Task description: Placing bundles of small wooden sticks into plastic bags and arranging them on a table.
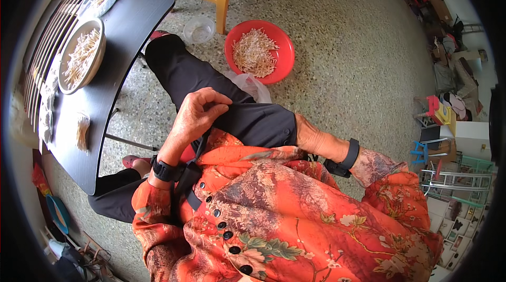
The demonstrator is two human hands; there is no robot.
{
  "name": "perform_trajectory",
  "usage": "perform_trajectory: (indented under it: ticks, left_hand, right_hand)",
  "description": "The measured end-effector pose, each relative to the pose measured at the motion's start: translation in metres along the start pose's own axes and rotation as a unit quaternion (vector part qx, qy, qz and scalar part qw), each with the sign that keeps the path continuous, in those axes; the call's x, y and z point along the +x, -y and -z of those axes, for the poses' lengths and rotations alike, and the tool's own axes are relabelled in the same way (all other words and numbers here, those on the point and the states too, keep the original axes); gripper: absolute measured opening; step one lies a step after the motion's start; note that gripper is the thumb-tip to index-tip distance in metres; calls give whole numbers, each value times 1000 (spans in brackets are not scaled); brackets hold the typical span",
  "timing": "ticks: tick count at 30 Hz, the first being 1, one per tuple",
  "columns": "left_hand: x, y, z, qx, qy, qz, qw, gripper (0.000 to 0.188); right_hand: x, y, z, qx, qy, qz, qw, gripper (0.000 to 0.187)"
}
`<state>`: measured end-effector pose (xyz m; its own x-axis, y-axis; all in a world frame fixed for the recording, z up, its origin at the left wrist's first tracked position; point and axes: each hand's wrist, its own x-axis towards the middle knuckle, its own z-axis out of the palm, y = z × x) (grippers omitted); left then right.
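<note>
My left hand (pixel 197 113) is over my black-trousered thigh (pixel 253 123), its thumb and forefinger pressed together. Whatever lies between the fingertips is too small to make out. Only the back and wrist of my right hand (pixel 311 137) show beside my knee; the fingers are hidden behind the leg. Beyond the left hand, a red basin (pixel 287 52) on the floor holds a heap of thin pale sticks that look like cotton swabs (pixel 253 52). A clear plastic bag (pixel 252 85) lies between the basin and my leg.
At left, a black table (pixel 129 34) bears a round bowl of swabs (pixel 100 55), a bundle of swabs (pixel 83 131) and clear tubs (pixel 108 5). Under a wooden table (pixel 223 2) stands a clear container (pixel 199 30). A blue stool (pixel 420 151) and clutter line the right wall.
</note>
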<state>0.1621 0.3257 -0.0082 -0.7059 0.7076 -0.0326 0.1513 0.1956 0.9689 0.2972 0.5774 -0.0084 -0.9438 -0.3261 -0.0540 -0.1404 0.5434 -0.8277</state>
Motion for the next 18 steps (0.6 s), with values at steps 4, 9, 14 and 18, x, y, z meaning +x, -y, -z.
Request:
perform_trajectory:
  ticks: [4,9,14,18]
  left_hand:
    - [1,-7,-3,25,16,1,1000,12]
    - [6,-7,7,43,25,-9,999,12]
    - [15,-21,16,155,74,-45,984,23]
    - [27,-49,4,135,212,-236,939,41]
  right_hand:
    - [-6,0,5,-83,43,39,995,30]
    - [-14,5,19,-237,64,134,960,29]
    - [-20,11,22,-3,-98,-116,988,15]
    - [-19,-5,35,375,-102,-225,893,22]
